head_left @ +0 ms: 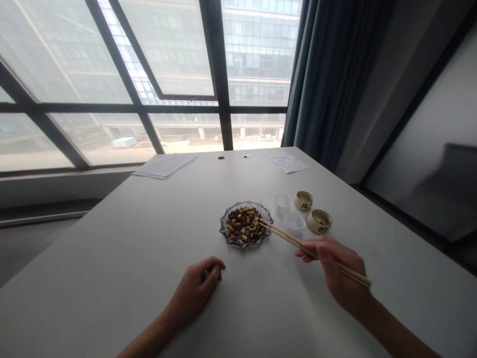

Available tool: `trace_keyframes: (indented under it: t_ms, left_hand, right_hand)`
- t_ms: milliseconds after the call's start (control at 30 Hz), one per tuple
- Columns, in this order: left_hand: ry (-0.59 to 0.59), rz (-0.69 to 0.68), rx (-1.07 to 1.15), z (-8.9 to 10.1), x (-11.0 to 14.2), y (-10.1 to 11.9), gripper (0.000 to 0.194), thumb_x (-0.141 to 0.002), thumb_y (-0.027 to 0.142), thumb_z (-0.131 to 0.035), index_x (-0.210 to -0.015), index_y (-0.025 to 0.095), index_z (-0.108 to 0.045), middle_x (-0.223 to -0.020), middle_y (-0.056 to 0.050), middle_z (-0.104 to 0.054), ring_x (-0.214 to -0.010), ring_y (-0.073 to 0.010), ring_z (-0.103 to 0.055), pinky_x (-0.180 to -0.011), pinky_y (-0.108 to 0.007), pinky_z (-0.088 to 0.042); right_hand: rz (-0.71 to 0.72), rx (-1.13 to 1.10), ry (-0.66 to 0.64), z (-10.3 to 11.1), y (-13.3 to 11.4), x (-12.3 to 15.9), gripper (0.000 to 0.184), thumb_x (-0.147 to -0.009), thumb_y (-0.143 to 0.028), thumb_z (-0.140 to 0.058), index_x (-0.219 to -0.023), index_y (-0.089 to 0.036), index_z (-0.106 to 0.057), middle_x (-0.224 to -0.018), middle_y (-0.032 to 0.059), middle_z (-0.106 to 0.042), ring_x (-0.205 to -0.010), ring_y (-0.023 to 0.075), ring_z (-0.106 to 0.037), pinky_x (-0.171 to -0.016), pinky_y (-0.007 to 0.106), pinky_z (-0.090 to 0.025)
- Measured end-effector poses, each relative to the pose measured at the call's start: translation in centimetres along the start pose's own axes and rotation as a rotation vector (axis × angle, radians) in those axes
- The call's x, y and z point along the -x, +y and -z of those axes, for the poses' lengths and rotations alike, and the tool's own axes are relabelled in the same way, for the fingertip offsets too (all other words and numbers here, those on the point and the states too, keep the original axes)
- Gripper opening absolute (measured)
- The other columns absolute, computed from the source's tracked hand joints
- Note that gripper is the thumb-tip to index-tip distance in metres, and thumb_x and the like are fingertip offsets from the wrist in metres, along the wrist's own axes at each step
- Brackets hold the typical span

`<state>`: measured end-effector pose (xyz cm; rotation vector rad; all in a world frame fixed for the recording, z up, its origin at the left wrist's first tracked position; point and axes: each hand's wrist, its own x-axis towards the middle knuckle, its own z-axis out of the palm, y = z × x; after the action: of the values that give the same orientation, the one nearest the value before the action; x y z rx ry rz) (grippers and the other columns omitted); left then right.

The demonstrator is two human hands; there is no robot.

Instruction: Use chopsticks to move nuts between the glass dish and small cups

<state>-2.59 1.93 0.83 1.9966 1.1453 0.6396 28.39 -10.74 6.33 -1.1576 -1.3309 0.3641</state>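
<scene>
Head view shows my right hand (346, 271) gripping chopsticks (286, 237), likely light and stiff, best held well back from the tips, which meet probably hard, slippery nuts (244, 223) in the bowl (246, 245); my left hand (196, 287) rests loosely closed.

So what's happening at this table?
A person's right hand holds wooden chopsticks, their tips at the nut mix in a glass dish. The left hand, loosely curled, rests on the white table. Right of the dish stand two clear plastic cups and two small pots with dark characters on them.
</scene>
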Motion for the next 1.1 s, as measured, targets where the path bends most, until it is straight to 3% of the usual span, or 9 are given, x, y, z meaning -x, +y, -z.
trace_keyframes:
  t_ms: [133, 333, 833, 1100]
  left_hand:
    - [-0.006, -0.01, 0.014, -0.1, 0.1, -0.1, 0.03, -0.094, 0.039, -0.047, -0.088, 0.02, -0.069, -0.069, 0.0, -0.068, -0.064, -0.0185, -0.058, -0.062, -0.025, -0.043]
    - [-0.007, -0.001, 0.012, -0.2, 0.1, -0.2, 0.027, -0.094, 0.034, -0.048, -0.088, 0.019, -0.069, -0.07, -0.001, -0.069, -0.064, -0.0184, -0.059, -0.063, -0.025, -0.043]
    - [-0.009, -0.007, -0.011, -0.2, 0.2, -0.1, 0.027, -0.094, 0.032, -0.047, -0.088, 0.019, -0.069, -0.07, 0.0, -0.068, -0.065, -0.0181, -0.059, -0.066, -0.026, -0.043]
    - [-0.015, 0.001, 0.0, -0.2, 0.2, -0.2, 0.027, -0.094, 0.033, -0.047, -0.088, 0.019, -0.069, -0.071, -0.001, -0.068, -0.066, -0.0185, -0.06, -0.066, -0.026, -0.043]
  right_hand:
    - [0.068, -0.059, -0.188, -4.1, 1.2, -2.4, 0.026, -0.102, -0.027, -0.052, -0.101, -0.02, -0.076, -0.094, 0.0088, -0.073, -0.084, 0.0205, -0.071, -0.07, 0.032, -0.059]
    - [0.044, -0.036, -0.261, -7.0, 3.0, -4.1, 0.028, -0.102, -0.031, -0.052, -0.097, -0.019, -0.077, -0.09, 0.0082, -0.072, -0.08, 0.0196, -0.068, -0.073, 0.032, -0.055]
    - [-0.045, -0.049, -0.219, -8.4, 4.0, -3.9, 0.032, -0.102, -0.036, -0.053, -0.089, -0.018, -0.076, -0.088, 0.0084, -0.073, -0.08, 0.0206, -0.07, -0.07, 0.032, -0.057]
    - [-0.142, -0.145, -0.139, -8.7, 3.8, -3.7, 0.033, -0.101, -0.039, -0.054, -0.102, -0.016, -0.079, -0.094, 0.0106, -0.078, -0.082, 0.0234, -0.075, -0.071, 0.035, -0.064]
